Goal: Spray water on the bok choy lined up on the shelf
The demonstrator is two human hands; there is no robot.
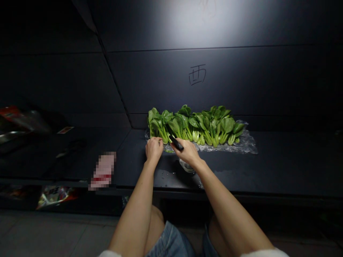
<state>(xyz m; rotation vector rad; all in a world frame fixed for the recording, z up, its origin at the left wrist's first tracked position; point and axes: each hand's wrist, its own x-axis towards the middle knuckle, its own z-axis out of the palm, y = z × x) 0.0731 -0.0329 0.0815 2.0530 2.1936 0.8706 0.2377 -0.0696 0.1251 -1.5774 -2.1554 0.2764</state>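
My right hand is wrapped round a spray bottle. Its black head points up and to the left, and its clear body shows below the hand. My left hand is closed, with bent fingers by the stem ends at the left of the row. Whatever those fingers hold is hidden. Several heads of bok choy stand side by side, green leaves up and pale stems toward me. Beneath them lies a sheet of clear plastic wrap.
The bok choy stands on a dark shelf against a dark back panel with a handwritten character. Water drops dot the shelf near my hands. At the left are blurred packages, a small card and a bright packet lower down.
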